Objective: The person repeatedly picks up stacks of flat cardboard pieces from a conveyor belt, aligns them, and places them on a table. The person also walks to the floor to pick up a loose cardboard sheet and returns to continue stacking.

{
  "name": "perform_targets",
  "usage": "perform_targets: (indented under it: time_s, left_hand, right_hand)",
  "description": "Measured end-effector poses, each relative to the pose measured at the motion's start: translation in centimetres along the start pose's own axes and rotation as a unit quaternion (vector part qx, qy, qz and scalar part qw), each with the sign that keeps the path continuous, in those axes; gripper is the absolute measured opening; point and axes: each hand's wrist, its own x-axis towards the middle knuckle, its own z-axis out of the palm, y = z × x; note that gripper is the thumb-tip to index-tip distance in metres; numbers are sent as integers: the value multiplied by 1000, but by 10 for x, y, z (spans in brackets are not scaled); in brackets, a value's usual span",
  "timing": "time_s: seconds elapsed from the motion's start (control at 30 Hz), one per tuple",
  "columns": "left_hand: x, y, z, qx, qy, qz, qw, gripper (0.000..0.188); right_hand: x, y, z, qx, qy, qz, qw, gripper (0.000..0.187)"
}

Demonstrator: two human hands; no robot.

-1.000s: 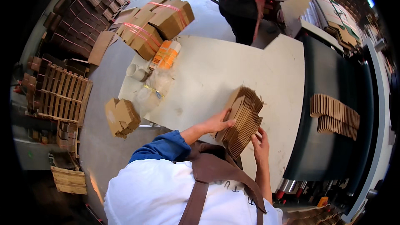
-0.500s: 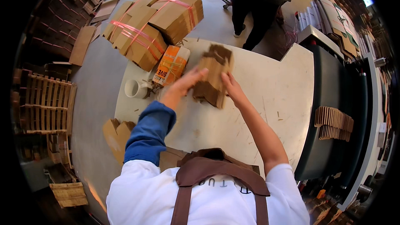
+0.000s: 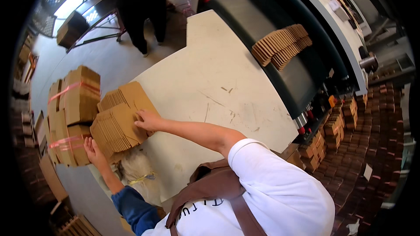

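A fanned stack of flat brown cardboard pieces (image 3: 116, 124) lies at the left end of the white tabletop. My right hand (image 3: 148, 121) reaches across its right side, fingertips apart and touching the top piece. At the near left edge of the stack is my left hand (image 3: 92, 150), open with its fingers spread, between the stack and a strapped cardboard bundle (image 3: 83, 96). Whether its fingers touch either one, I cannot tell.
The white table (image 3: 210, 57) bears a few scraps. On its right a dark conveyor belt (image 3: 280, 74) carries a row of fanned cardboard pieces (image 3: 282, 46). A whitish bag (image 3: 139, 170) lies near my left forearm. A person (image 3: 140, 13) stands beyond the table.
My view has turned right. The cardboard stack, held upright between both hands before, now lies fanned beside the strapped bundle. My left hand is off to its side; my right rests on top.
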Motion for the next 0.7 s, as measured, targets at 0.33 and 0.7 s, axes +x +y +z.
perform_targets:
  time_s: [0.33,0.7]
  left_hand:
    - [-194,122,290,-179,-463,-171,851,27]
    - [-332,157,655,-309,-440,-427,727,42]
  right_hand:
    - [-234,109,-126,93,47,218,970,40]
    - [-360,197,-336,220,184,226,931,30]
